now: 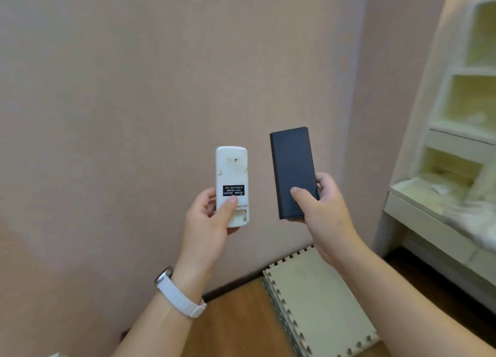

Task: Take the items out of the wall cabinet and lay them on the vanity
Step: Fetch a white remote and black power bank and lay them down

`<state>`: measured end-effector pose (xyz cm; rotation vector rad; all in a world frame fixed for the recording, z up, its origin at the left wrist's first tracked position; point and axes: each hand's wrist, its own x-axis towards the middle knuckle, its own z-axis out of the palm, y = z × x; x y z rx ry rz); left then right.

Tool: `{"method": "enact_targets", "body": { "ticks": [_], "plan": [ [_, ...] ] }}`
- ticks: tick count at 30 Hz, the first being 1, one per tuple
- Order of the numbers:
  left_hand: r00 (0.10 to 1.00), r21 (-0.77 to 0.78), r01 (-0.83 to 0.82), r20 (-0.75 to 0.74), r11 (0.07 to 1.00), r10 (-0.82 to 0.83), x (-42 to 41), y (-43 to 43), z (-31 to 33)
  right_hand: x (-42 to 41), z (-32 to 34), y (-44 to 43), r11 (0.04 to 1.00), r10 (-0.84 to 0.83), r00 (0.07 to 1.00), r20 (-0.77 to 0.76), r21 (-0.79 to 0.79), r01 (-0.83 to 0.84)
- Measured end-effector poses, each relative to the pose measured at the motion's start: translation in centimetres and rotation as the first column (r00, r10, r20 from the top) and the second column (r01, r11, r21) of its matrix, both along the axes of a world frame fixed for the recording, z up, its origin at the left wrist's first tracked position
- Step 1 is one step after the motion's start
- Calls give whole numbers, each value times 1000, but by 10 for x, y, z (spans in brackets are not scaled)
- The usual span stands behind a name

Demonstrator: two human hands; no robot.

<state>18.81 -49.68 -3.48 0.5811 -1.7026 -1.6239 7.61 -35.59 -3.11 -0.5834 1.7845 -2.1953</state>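
Pink wall (pixel 134 102) fills the background; at far right stand a pale vanity (pixel 418 209) and shelves (pixel 461 72). Held upright and apart, the right hand (pixel 319 209) clasps a black slab (pixel 292 169), the left hand (pixel 206 220) a white remote (pixel 231 179), back outward.

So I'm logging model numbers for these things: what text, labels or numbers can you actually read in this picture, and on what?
Black label on the back of the white remote, held in the left hand: several lines of white print, too small and blurred to read.
Black power bank, held in the right hand: no text visible.
Watch on the left wrist: nothing readable.
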Motion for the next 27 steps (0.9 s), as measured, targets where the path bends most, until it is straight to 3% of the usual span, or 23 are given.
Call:
{"method": "enact_targets", "body": {
  "ticks": [5, 10, 18, 27],
  "plan": [
    [974, 25, 218, 58, 976, -219, -77, 89, -2, -42, -12, 108, 984, -169, 981, 92, -37, 173],
    [884, 25, 457, 100, 889, -457, -136, 176, -3, -60, -23, 202, 923, -366, 920, 139, -70, 378],
    [689, 71, 705, 166, 706, -705, -210, 301, -30, -73, -51, 331, 748, -660, 734, 161, 46, 663],
    [458, 205, 849, 177, 487, -871, -331, 430, -73, -144, -83, 448, 528, -847, 498, 186, 182, 829]
  ]
}}
